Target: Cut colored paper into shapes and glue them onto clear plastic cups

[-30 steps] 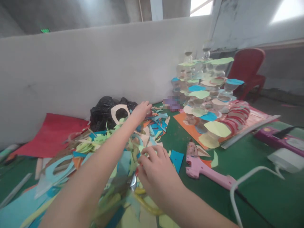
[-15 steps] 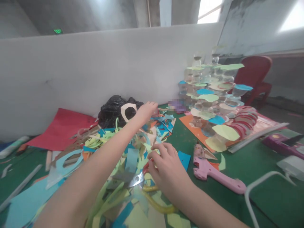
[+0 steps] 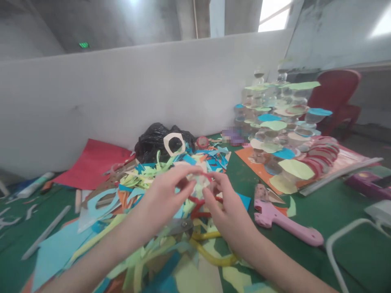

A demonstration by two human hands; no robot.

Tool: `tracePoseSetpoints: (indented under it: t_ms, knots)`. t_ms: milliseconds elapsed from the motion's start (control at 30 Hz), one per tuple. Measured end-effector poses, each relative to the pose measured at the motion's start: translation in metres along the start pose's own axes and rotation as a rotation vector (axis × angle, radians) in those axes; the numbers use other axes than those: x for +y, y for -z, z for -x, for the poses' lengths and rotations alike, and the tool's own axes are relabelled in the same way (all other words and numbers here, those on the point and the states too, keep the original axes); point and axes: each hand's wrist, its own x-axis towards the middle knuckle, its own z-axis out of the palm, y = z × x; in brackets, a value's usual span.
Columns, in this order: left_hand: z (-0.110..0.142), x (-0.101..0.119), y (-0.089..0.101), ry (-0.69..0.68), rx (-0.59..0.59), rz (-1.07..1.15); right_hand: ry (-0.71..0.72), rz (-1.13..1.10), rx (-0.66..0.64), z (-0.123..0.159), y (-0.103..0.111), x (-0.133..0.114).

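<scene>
My left hand and my right hand face each other above the paper scraps, fingers curled. Between their fingertips they pinch a small clear piece with a red rim; its exact kind is blurred and partly covered by the fingers. Directly beneath lie scissors with red handles, partly hidden. A yellow-handled pair rests just in front, below my right hand. Cut strips of green, blue and cream paper spread around both hands.
A pink glue gun lies to the right near a white wire stand. Behind stands a tiered stack of clear cups and paper pieces. A black plastic bag, red sheet and tape roll sit toward the white partition.
My left hand has drawn back from beside the black bag to meet my right hand. Both now pinch the clear, red-rimmed piece. My right hand has lifted off the red scissors handles.
</scene>
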Motion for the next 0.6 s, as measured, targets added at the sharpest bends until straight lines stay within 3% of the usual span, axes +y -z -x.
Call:
tracePoseSetpoints:
  t_ms: [167,300,400,433,500,567,600]
  knots:
    - [0.057,-0.008,-0.009,0.335,-0.050,0.114,-0.052,-0.004,-0.270,0.007,-0.009,0.000]
    - [0.095,-0.008,-0.016,0.458,-0.010,0.265,-0.131,0.027,-0.416,0.016,-0.013,-0.010]
    - [0.112,-0.011,-0.019,0.460,0.006,0.303,-0.134,0.098,-0.514,0.024,-0.011,-0.020]
    - [0.115,-0.013,-0.021,0.449,0.018,0.303,-0.084,0.144,-0.525,0.027,-0.009,-0.022]
    - [0.120,-0.019,-0.026,0.423,0.062,0.319,0.159,0.341,-0.470,0.034,0.002,-0.019]
    - [0.124,-0.026,-0.031,0.414,0.130,0.351,0.494,0.646,-0.265,0.041,0.020,-0.006]
    - [0.126,-0.029,-0.034,0.421,0.170,0.362,0.508,0.707,-0.219,0.045,0.032,0.002]
